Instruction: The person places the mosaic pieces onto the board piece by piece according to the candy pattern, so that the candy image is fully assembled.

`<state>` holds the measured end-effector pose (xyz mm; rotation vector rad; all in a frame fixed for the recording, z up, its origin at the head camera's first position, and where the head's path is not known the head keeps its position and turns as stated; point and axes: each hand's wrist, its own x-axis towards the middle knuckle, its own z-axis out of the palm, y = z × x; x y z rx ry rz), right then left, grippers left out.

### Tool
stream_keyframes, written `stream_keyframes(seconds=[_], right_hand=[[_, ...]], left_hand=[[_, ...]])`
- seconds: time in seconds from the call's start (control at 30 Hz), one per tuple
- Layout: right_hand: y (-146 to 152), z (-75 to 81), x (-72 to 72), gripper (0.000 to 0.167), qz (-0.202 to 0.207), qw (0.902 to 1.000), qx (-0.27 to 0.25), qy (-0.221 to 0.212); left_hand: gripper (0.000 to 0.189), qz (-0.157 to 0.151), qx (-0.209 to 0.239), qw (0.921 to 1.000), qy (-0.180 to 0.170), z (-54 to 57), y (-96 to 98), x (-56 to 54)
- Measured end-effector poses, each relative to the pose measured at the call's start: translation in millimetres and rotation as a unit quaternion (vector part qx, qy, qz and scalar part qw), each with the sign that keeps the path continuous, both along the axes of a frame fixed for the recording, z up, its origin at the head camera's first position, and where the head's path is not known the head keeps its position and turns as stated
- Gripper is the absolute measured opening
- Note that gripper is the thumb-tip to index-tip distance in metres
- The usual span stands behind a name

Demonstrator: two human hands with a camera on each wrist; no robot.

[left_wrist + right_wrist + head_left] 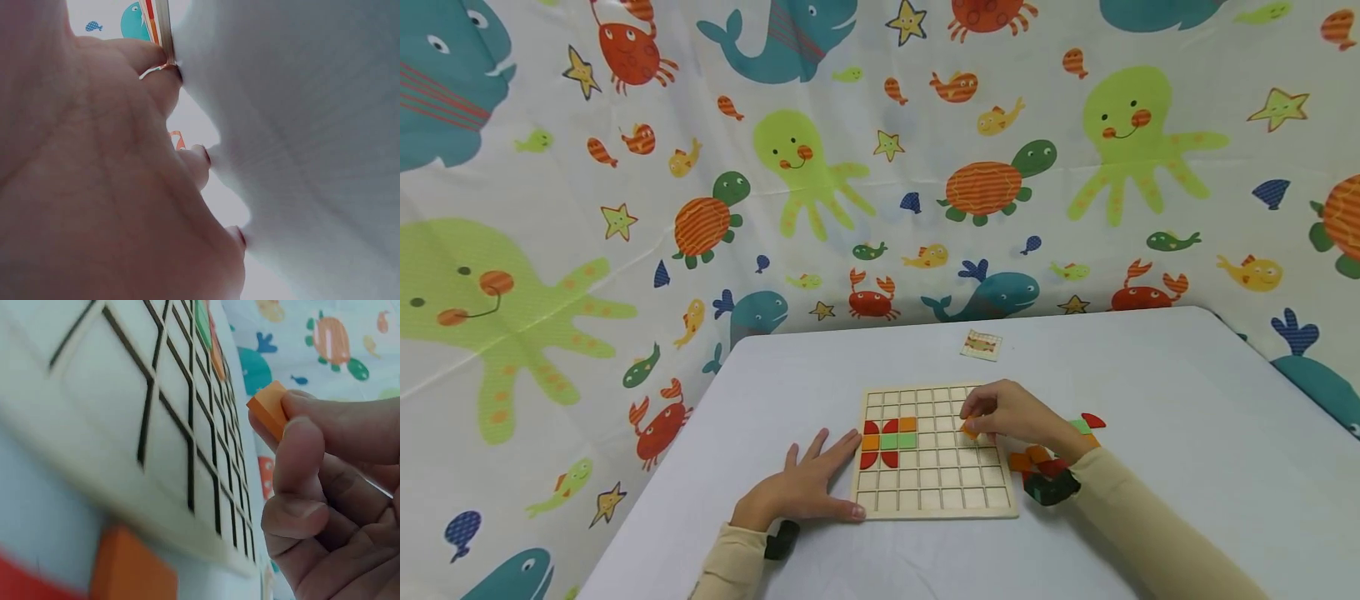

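A wooden grid board [951,500] lies on the white table. On its left side sit red quarter-round tiles [868,460], orange square tiles [907,424] and green square tiles [889,442]. My right hand [1011,408] pinches an orange square tile [270,407] between thumb and fingers, above the right part of the board. My left hand [808,487] rests with spread fingers on the table, its thumb and index fingertip at the board's left edge. In the left wrist view the palm [106,162] fills much of the picture.
Loose orange, red and green tiles [1037,454] lie in a pile right of the board, partly hidden by the right forearm. A small patterned card [981,345] lies behind the board. A cloth [880,167] printed with sea animals hangs behind the table.
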<state>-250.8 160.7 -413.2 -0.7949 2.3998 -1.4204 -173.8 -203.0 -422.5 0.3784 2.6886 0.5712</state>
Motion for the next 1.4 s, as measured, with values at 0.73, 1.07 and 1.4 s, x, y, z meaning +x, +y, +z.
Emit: stream_keyframes(seconds=[0.73, 1.07, 1.4], right_hand=[[-64.9, -7.2, 16.2, 0.005, 0.051, 0.9981, -0.017, -0.030], [-80.0, -10.1, 21.1, 0.010, 0.030, 0.9995, -0.001, -0.006], [-87.3, -13.7, 21.4, 0.016, 0.020, 0.9989, 0.035, 0.023]], left_hand=[[0.116, -0.006, -0.006, 0.9999, 0.008, 1.3, 1.2, 0.8], [0.116, -0.003, -0.002, 1.0000, 0.009, 2.6, 1.4, 1.4], [0.116, -0.005, 0.000, 1.0000, 0.008, 2.0, 0.2, 0.5]])
